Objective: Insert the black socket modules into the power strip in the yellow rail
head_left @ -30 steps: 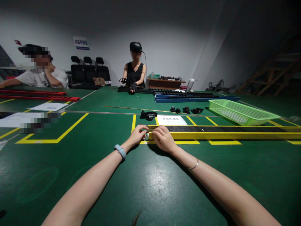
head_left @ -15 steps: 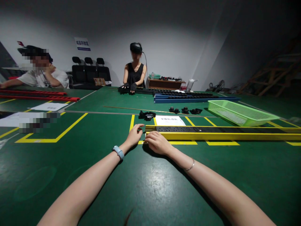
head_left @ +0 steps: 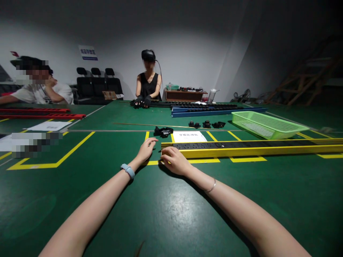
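- Your left hand (head_left: 146,150) lies open at frame centre — fingers spread, holding nothing.
- Your right hand (head_left: 174,161) curls loosely, empty, touching the yellow rail's (head_left: 254,150) left end on the bench (head_left: 166,214).

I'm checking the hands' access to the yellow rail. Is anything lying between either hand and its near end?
Nothing visible. The right hand already rests at the yellow rail end; the left hand lies beside it on bare green table.
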The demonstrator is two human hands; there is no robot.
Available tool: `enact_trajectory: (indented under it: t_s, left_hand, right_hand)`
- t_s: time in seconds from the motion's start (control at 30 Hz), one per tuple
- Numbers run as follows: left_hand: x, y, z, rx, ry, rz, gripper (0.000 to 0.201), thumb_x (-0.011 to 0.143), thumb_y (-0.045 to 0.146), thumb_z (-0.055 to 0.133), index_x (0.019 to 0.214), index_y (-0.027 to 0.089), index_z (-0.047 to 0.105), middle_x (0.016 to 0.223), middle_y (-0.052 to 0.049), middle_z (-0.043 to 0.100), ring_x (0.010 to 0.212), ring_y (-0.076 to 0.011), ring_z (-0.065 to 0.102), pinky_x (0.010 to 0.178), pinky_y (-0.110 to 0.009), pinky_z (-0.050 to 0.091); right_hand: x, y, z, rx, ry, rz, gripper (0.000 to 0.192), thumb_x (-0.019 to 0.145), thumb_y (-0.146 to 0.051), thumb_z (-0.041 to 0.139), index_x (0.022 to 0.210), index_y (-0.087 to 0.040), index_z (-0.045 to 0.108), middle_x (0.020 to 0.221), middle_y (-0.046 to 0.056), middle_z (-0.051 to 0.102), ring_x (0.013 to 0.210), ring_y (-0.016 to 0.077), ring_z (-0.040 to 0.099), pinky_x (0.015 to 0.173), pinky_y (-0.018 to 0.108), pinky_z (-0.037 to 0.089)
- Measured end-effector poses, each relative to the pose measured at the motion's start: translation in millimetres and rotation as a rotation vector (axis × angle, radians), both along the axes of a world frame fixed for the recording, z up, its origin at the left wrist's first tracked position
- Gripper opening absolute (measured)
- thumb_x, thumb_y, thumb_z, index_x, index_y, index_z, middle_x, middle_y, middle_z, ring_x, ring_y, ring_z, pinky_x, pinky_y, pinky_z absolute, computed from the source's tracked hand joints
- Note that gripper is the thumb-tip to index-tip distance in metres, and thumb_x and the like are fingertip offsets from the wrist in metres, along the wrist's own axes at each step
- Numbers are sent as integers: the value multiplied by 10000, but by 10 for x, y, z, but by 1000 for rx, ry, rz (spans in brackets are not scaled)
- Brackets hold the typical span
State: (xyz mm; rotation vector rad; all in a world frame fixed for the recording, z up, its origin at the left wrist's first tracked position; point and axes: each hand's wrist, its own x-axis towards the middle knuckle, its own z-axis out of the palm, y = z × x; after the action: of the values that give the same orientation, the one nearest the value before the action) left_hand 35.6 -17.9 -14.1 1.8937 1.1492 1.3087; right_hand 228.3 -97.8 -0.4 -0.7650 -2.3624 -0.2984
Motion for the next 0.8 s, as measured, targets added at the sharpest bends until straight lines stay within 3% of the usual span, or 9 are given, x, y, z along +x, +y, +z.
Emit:
enact_trajectory:
  t_s: [0.23, 0.37, 0.47, 0.63, 0.8]
  left_hand:
    - [305, 429, 66, 15, 85, -14, 388, 932, 367, 368, 897, 180, 707, 1224, -97, 593, 1186, -217, 508, 1085, -390, 312]
    - [525, 601, 3, 29, 37, 65, 484, 951, 410, 298, 874, 160, 706, 1190, -117, 618, 1189, -228, 503, 1077, -400, 312]
    - [556, 645, -75, -43, -27, 106, 537, 950, 454, 270, 874, 159, 713, 1141, -121, 652, 1176, -238, 516, 1073, -405, 314]
    - [492, 639, -117, -109, -145, 25, 622, 933, 538, 237, 906, 148, 721, 1137, -121, 671, 1204, -235, 512, 1072, -397, 323]
    - [473, 606, -95, -125, -102, 76, 667, 929, 551, 203, 914, 136, 726, 1095, -130, 691, 1140, -237, 561, 1053, -384, 353]
  right_hand:
    - [4, 18, 0, 14, -13, 12, 123, 840, -156, 538, 909, -198, 631, 1136, 106, 556, 1099, 236, 474, 910, 424, 465]
    - [13, 27, 4, 10, -34, 6, 106, 836, -174, 548, 894, -194, 634, 1129, 105, 545, 1072, 236, 471, 898, 410, 474]
    - [7, 39, -2, 1, -44, -7, 99, 834, -180, 552, 890, -185, 634, 1123, 105, 540, 1048, 231, 468, 900, 401, 468]
    - [-15, 55, -3, -23, -18, -4, 93, 833, -173, 552, 882, -180, 632, 1105, 103, 536, 1016, 222, 461, 885, 386, 461]
    - [-14, 34, 3, -55, 4, 2, 101, 845, -169, 540, 897, -182, 626, 1106, 107, 529, 1026, 225, 454, 881, 388, 457]
